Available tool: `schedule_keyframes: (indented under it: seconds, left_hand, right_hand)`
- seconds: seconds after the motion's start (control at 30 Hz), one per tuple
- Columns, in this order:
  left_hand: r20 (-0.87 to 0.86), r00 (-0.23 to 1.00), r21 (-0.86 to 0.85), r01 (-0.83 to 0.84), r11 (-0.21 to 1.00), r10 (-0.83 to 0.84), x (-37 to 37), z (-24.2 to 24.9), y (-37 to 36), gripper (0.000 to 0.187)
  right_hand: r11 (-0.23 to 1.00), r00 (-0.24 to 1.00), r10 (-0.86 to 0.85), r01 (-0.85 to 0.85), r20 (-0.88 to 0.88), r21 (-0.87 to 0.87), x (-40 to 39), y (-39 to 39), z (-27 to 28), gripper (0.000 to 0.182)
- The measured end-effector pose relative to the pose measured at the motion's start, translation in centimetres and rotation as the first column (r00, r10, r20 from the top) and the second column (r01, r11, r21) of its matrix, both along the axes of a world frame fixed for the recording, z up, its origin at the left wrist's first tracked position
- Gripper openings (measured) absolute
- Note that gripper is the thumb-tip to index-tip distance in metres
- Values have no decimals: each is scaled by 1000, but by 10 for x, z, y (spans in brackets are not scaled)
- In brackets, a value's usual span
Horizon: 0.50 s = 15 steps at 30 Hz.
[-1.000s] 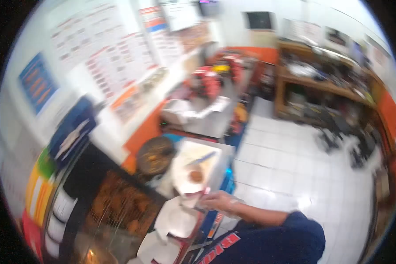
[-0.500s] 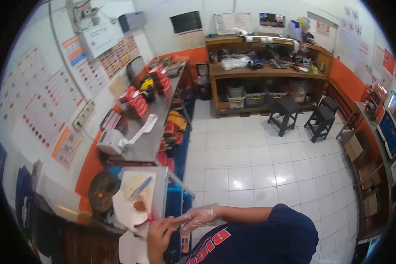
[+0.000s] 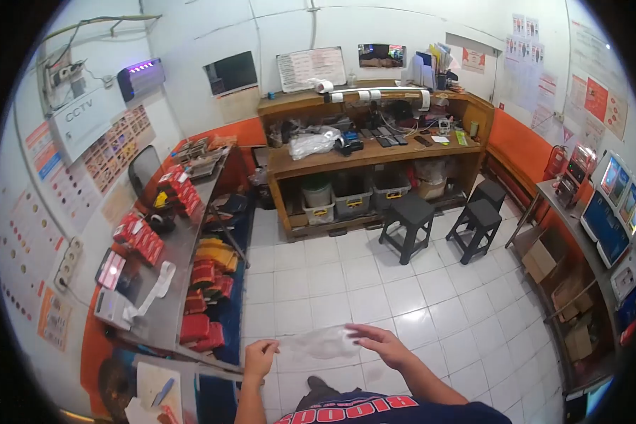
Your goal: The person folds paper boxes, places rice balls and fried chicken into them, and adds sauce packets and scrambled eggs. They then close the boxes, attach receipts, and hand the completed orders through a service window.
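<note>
A clear plastic glove (image 3: 316,348) is stretched out in front of me above the tiled floor, with my left hand (image 3: 260,359) pinching one end. Bare fingers of my right hand (image 3: 381,344) lie extended and apart at the glove's other end. To the lower left is a white cutting board (image 3: 148,378) bearing a blue-handled knife (image 3: 164,391), with white paper packaging (image 3: 143,411) at its near edge.
A steel table (image 3: 184,283) along the left wall holds red boxes (image 3: 140,237) and a receipt printer (image 3: 113,309). Black stools (image 3: 408,220) stand before the wooden counter (image 3: 374,152). A dark wok (image 3: 114,381) sits beside the board.
The plastic glove has come off my right hand and now hangs from my left. Both hands have moved away from the cutting board, and my view has turned right.
</note>
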<state>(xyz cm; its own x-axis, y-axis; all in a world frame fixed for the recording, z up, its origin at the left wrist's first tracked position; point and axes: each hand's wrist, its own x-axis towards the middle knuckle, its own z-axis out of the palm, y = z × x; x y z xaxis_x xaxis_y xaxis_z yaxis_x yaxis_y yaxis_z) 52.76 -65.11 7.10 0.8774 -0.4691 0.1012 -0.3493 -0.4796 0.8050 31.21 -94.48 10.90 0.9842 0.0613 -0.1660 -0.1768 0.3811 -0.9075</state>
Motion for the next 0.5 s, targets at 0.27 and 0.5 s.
schedule_keyframes:
  seconds: [0.27,0.5]
  left_hand:
    - [-275,696,-233,621,748,-664,74,-118,-254,19]
    - [324,624,-54,762,645,-711,248,-82,-483,55]
  right_hand:
    - [984,957,-155,129,-244,-120,127,-124,-109,71]
    - [822,794,-556,481,-247,-304,259,-327,-124,27]
